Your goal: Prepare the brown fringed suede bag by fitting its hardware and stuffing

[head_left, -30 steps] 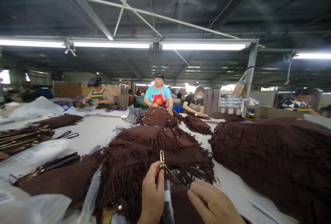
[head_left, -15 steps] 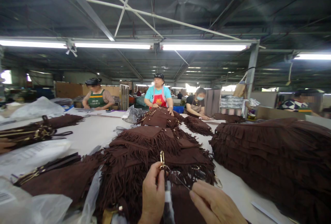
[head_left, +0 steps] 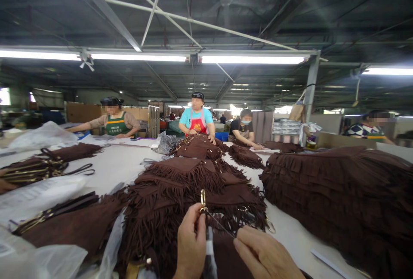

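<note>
Mid-threading: left hand (head_left: 191, 244) pinching gold snap hook (head_left: 203, 198) upright above the near fringed suede bag (head_left: 180, 210); right hand (head_left: 266, 255) fingers pressed together on thin cord (head_left: 219, 224) stretched from hook. Next probably needs steady tension, drawing cord through

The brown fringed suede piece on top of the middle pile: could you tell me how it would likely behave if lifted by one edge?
The brown fringed suede piece would probably sag, since it drapes over the pile. Its loose fringe strands would likely dangle and snag neighbouring pieces.
</note>
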The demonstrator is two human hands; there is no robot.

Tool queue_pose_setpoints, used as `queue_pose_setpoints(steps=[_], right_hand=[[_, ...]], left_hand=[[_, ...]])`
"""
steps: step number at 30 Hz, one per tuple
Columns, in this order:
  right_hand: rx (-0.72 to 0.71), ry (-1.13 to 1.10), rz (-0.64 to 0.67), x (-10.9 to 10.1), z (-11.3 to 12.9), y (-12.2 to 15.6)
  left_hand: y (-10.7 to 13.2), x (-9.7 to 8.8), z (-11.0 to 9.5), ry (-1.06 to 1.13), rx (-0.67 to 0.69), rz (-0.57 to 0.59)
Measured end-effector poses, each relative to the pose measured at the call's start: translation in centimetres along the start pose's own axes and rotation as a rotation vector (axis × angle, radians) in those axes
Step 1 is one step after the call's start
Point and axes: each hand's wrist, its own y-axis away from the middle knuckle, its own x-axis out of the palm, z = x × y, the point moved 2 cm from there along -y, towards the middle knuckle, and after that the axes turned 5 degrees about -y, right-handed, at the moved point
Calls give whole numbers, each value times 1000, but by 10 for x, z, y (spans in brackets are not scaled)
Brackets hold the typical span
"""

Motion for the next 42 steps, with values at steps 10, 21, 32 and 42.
queue_pose_setpoints(steps=[10,21,32,42], right_hand=[[151,-33,42,12,-3,-3],[218,-848,201,8,-17,-9],[227,-1172,49,8,-31,-4],[214,-1001,-172,-46,-35,40]], left_hand=[[8,9,-12,99,47,141],[6,14,-24,606,-401,293],[18,15,-50,556,-458,585],[18,12,-71,370,-283,714]])
